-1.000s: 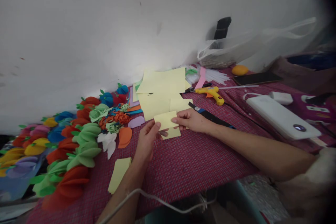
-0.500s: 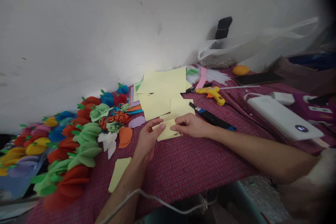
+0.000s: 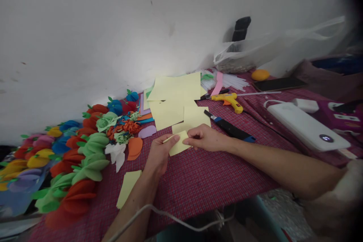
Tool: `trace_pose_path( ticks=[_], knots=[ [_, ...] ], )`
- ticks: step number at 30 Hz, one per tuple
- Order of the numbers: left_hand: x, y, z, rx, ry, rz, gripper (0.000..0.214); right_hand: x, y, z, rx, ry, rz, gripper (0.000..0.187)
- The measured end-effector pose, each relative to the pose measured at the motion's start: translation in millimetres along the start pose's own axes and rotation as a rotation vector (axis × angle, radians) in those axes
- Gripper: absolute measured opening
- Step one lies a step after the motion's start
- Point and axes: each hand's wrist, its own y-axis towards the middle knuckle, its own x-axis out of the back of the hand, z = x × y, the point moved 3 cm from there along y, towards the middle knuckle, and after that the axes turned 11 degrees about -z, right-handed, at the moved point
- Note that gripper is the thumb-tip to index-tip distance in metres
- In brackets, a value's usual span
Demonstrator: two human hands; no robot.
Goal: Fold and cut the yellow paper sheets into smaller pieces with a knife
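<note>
A small piece of yellow paper (image 3: 179, 146) is held between my two hands, above the red checked cloth (image 3: 198, 185). My left hand (image 3: 160, 152) pinches its left side, thumb on top. At its right edge, the thumb and fingers of my right hand (image 3: 204, 137) are closed on the paper. Larger yellow sheets (image 3: 172, 111) lie just beyond my hands. A black-and-blue utility knife (image 3: 231, 126) rests right of them. Near my left forearm lies another cut yellow piece (image 3: 129, 185).
Felt-like paper flowers (image 3: 90, 147) in several colours crowd the left side. Orange petals (image 3: 135, 148) and scraps lie beside them. A yellow glue gun (image 3: 229, 100), a phone (image 3: 279, 84) and a white power bank (image 3: 306, 126) are on the right. A white cable (image 3: 170, 217) crosses the front.
The small yellow paper has tilted and turned a little in my hands. My right fingers have shifted slightly left along its edge. Other things stay put.
</note>
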Motion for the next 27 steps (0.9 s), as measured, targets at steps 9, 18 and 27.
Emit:
trace_pose_path(
  ticks=[9, 18, 27],
  knots=[
    [0.6, -2.4, -3.3, 0.01, -0.034, 0.043, 0.02, -1.8, 1.2, -5.7, -0.103, 0.122, 0.05, 0.034],
    [-4.4, -4.7, 6.8, 0.03, 0.1, 0.095, 0.024, -1.2, 4.7, -12.3, -0.148, 0.211, 0.035, 0.024],
    [-3.6, -5.8, 7.9, 0.086, 0.132, 0.107, 0.027, 0.9, 3.7, -10.9, -0.134, 0.204, 0.08, 0.022]
  ],
)
